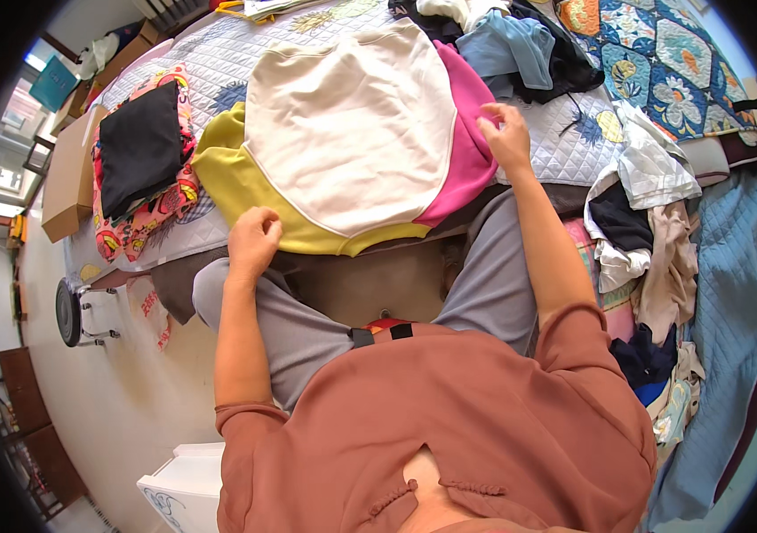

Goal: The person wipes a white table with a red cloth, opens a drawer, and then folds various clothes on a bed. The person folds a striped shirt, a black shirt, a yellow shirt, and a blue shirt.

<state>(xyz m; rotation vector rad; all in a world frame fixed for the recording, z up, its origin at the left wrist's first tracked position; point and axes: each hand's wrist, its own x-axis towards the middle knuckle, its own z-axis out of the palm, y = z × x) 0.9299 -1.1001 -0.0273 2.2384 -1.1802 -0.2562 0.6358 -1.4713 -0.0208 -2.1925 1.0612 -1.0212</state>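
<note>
A sweatshirt (352, 133) with a cream body, a yellow-green part at the left and bottom and a magenta part at the right lies spread on the quilted bed cover. My left hand (254, 241) is over its lower left, on the yellow-green part, fingers curled; whether it pinches any cloth I cannot tell. At the magenta right side is my right hand (506, 133), its thumb and fingers apart and nothing held between them. Left of the sweatshirt, a folded black garment (140, 148) rests on pink patterned cloth (185, 174).
A pile with a light blue garment (510, 46) lies at the back right, near a patterned quilt (678, 73). More clothes (668, 266) hang or lie at the right. A cardboard box (75, 176) stands left; a round stool (69, 313) is on the floor.
</note>
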